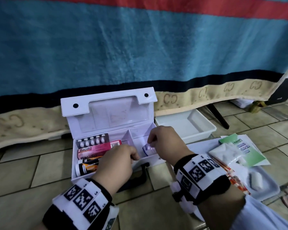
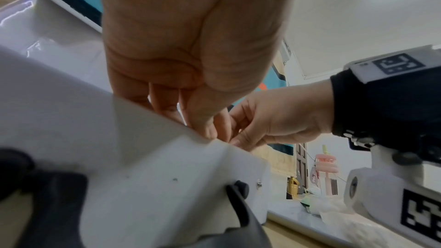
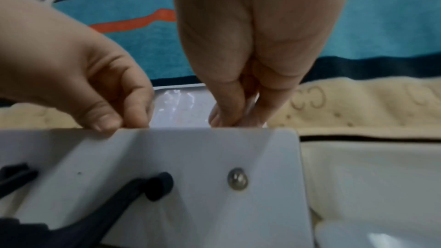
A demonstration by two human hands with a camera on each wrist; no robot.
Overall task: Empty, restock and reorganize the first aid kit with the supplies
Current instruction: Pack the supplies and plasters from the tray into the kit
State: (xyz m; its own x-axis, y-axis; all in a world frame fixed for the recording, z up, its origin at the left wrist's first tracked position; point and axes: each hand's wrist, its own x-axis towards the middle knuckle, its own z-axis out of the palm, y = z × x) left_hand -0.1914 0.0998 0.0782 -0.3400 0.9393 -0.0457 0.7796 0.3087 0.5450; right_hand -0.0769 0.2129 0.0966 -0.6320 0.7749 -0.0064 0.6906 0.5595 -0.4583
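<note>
**A:** Two hands over the open first aid kit point(image 1: 110, 123), which sits on the tiled floor against the blanket-covered bed. The right hand point(image 1: 165, 141) hangs over the right compartment, fingertips pinching a small clear-wrapped white packet point(image 1: 148, 151) that stands just inside the front wall. The left hand point(image 1: 118, 161) is curled at the front rim near the middle divider; I can't tell if it's actually gripping anything or just steadying the box.

**B:** What could go wrong?

**A:** My guess: that wrapper looks slick, so a fingertip pinch could slip and the packet flops flat or wedges crooked. Both hands are also crowded at one spot, so a nudge could shove the light plastic box across the tiles. And the left compartment is already stuffed, so things may pop up when the lid closes.

**B:** Any labels?

**A:** The pink box point(image 1: 96, 151) reads "Bacidin", twice. Behind it there's a blister pack point(image 1: 92, 140), in front an orange-and-black bottle point(image 1: 86, 168) with unreadable print. The packet has blue letters, too small to read. The green leaflet point(image 1: 244, 150) on the tray point(image 1: 271, 188) to the right is blurred too.
</note>
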